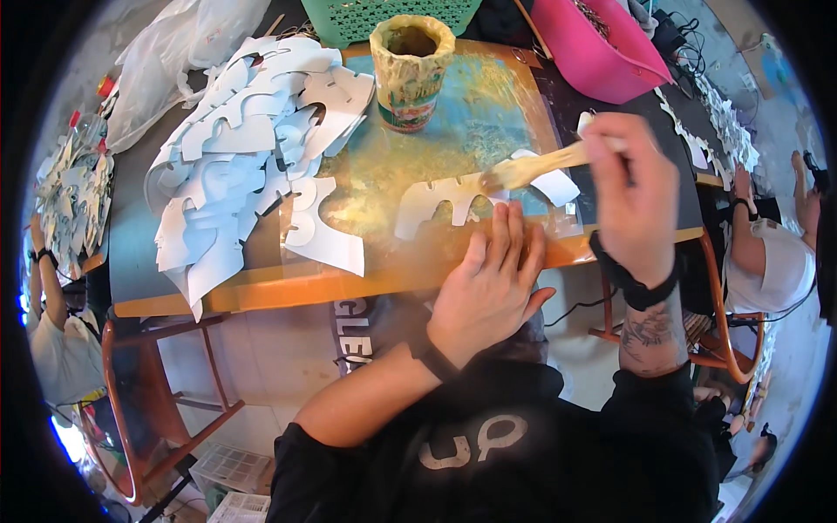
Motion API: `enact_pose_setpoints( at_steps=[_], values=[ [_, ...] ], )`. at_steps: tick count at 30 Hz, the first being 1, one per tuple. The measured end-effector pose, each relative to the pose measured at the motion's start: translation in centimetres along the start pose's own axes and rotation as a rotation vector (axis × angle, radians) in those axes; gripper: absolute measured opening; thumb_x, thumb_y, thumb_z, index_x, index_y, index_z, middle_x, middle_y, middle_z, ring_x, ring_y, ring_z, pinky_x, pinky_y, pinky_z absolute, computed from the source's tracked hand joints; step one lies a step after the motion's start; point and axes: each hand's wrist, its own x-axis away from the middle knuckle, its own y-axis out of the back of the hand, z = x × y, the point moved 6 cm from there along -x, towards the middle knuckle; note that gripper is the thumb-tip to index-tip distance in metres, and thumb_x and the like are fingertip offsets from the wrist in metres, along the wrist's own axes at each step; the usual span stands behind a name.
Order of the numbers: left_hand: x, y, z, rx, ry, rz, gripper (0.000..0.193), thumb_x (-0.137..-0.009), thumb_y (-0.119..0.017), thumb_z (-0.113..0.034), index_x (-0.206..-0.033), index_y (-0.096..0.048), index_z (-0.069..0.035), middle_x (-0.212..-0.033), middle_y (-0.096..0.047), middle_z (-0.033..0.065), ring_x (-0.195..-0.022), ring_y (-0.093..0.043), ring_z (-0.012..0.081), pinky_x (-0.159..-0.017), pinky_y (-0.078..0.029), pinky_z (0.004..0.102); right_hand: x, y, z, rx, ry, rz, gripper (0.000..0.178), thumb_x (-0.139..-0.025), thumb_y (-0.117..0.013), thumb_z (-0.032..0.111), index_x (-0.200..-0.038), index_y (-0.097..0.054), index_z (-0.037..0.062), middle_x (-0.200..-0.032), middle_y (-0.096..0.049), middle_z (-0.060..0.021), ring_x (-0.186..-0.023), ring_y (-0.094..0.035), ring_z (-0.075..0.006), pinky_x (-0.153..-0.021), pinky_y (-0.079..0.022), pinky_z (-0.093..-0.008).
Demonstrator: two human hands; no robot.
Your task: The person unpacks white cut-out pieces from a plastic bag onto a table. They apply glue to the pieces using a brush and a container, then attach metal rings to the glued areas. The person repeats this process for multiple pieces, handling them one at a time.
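My right hand (pixel 635 187), slightly blurred, is closed around the handle of a flat brush (pixel 558 160). The bristles touch the upper edge of a notched white cut-out piece (pixel 427 202) that lies on a glue-stained sheet (pixel 366 166). My left hand (pixel 495 283) is flat with its fingers stretched out, and the fingertips rest at the right end of that piece. Partly behind the brush lies another white piece (pixel 556 186). A curved white cut-out (pixel 330 234) sits apart to the left. Beyond the pieces stands a smeared glue can (pixel 407 98).
A large heap of white cut-outs (pixel 231 148) covers the table's left side, beside a clear plastic bag (pixel 166 61). A green basket (pixel 384 19) and a pink bin (pixel 602 52) stand at the back. The table's orange edge (pixel 261 296) runs before me. Other people work on both sides.
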Motion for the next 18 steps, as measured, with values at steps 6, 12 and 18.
enact_pose_setpoints(
  at_steps=[6, 12, 18],
  values=[
    [-0.2, 0.6, 0.1, -0.013, -0.029, -0.005, 0.073, -0.094, -0.055, -0.062, -0.144, -0.054, -0.009, -0.153, -0.049, 0.0247, -0.142, -0.047, 0.0337, -0.108, -0.031, 0.0433, -1.1, 2.5, -3.3, 0.328, 0.016, -0.068, 0.007, -0.101, -0.059, 0.009, -0.104, -0.063, 0.004, -0.081, -0.068, -0.0142, -0.073, -0.067, -0.0346, -0.064, -0.051, -0.04],
    [-0.1, 0.3, 0.2, -0.012, -0.004, 0.017, 0.072, -0.094, -0.055, -0.061, -0.143, -0.054, -0.009, -0.154, -0.048, 0.0244, -0.142, -0.046, 0.0336, -0.107, -0.032, 0.0424, -0.3, 0.4, -0.3, -0.005, -0.032, -0.053, 0.006, -0.101, -0.059, 0.006, -0.105, -0.063, 0.0052, -0.082, -0.065, -0.0105, -0.065, -0.062, -0.0231, -0.061, -0.048, -0.0327],
    [-0.1, 0.5, -0.2, -0.02, -0.01, 0.012, 0.069, -0.094, -0.056, -0.06, -0.142, -0.055, -0.01, -0.155, -0.048, 0.0238, -0.142, -0.046, 0.0327, -0.105, -0.033, 0.0417, -0.5, 2.6, -3.3, 0.412, 0.129, -0.126, 0.004, -0.1, -0.06, 0.006, -0.103, -0.062, 0.0057, -0.082, -0.064, -0.0107, -0.066, -0.062, -0.0277, -0.062, -0.049, -0.0328]
  ],
)
